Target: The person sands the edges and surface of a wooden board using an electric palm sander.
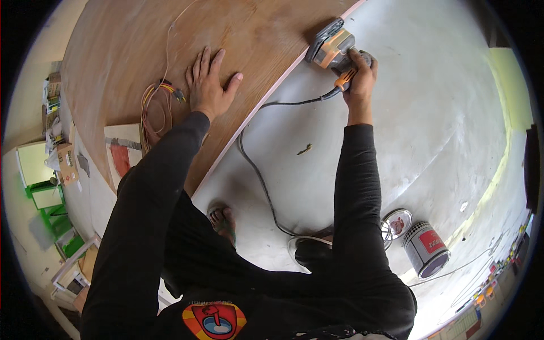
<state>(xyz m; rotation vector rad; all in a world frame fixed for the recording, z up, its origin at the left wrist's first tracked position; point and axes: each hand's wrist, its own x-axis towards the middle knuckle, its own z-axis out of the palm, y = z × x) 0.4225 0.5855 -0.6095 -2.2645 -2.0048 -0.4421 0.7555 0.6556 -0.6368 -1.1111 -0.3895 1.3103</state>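
Observation:
My right hand (361, 79) is closed around the body of an orange and black electric sander (334, 48). The sander is tilted on its side, its dark pad against the pink-edged rim of a large brown wooden panel (255, 45). From its orange cord sleeve a black cord (255, 164) runs left, then down past my bare foot. My left hand (212, 85) lies flat on the panel, fingers spread and thumb out, holding nothing. Beside it sits a coil of thin red and yellow wire with a dark plug (179, 95).
A paint can (426, 249) stands on the grey floor (419, 113) at right, near a round lid (398, 222). A small scrap (305, 149) lies on the floor. At far left are a cardboard box (67, 164) and a green stand (54, 221). A red-and-white piece (122, 153) lies by the wire coil.

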